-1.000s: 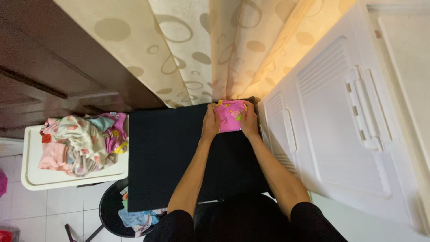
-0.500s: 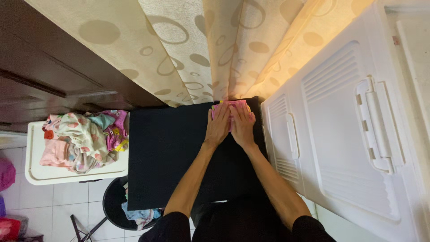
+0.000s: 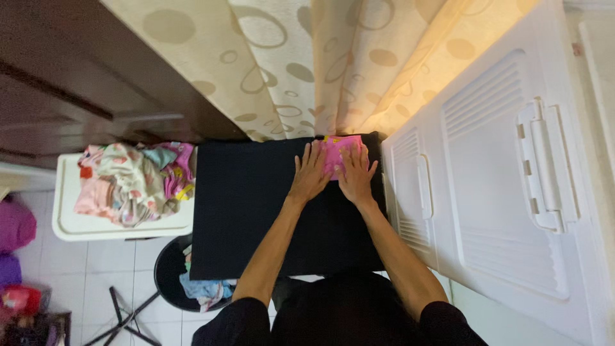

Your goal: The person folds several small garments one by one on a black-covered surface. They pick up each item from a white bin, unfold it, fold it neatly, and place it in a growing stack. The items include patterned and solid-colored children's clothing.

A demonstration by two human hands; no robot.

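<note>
A small folded pink garment (image 3: 339, 150) with a coloured print lies at the far right corner of a black table top (image 3: 250, 211). My left hand (image 3: 311, 173) rests flat with fingers spread on the garment's left edge and the table beside it. My right hand (image 3: 357, 172) lies flat on the garment's right part, fingers apart. Both palms face down and neither hand grips anything. The hands hide much of the garment.
A heap of unfolded colourful clothes (image 3: 131, 182) sits on a white stand (image 3: 70, 221) left of the table. Below it is a dark basket (image 3: 173, 282) holding more cloth. Large white plastic bins (image 3: 500, 179) stand to the right. A patterned cream curtain (image 3: 307, 64) hangs behind.
My hands went from holding the garment's sides to pressing flat on top of it, then slid slightly toward me, uncovering its far part.
</note>
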